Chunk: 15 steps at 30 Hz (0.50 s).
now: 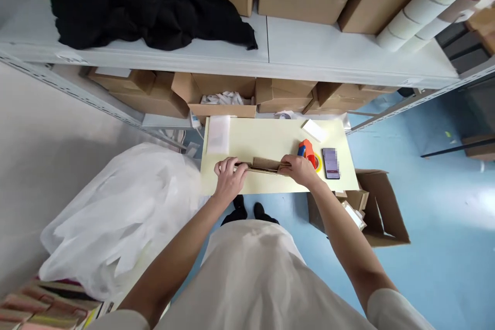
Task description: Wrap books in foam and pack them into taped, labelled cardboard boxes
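Note:
Between my two hands is a flattish brown cardboard box (266, 166), seen nearly edge-on above a pale yellow table (255, 136). My left hand (231, 178) grips its left end, fingers curled over the edge. The right end is pinched in my right hand (299, 169). One cardboard flap stands up along the far side. Just beyond my right hand, an orange tape dispenser (307, 150) with a blue part and a yellow tape roll rests on the table. A phone (331, 163) lies to its right. How far the box is above the tabletop, I cannot tell.
A white small box (314, 130) and a stack of translucent sheets (218, 134) lie on the table. Behind it stands a shelf (232, 64) with cartons and black cloth (147, 5). White plastic bags (124, 216) bulge at left; an open carton (384, 211) sits at right.

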Each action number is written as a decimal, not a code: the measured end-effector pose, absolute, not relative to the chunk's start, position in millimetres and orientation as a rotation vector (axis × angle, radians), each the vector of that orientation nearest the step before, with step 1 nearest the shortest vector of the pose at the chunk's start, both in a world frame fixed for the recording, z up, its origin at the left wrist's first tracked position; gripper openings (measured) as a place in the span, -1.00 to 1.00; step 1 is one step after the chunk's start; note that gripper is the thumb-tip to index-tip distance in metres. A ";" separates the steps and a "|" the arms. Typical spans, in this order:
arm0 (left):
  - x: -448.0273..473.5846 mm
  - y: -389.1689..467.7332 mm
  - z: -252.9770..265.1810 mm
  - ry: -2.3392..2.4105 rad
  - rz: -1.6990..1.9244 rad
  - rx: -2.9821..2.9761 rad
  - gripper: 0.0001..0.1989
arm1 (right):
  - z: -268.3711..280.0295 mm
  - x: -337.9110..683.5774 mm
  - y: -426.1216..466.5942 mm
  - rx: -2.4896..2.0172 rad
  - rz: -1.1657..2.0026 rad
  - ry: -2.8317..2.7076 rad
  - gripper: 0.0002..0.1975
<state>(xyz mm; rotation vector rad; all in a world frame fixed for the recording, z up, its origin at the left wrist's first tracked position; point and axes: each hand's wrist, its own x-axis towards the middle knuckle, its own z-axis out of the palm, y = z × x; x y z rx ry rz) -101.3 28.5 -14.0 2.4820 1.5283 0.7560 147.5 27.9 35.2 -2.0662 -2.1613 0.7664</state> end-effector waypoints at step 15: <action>-113.0 41.2 -18.3 1.138 0.617 2.525 -0.78 | 32.6 160.2 62.1 -2.197 0.531 -2.248 -0.88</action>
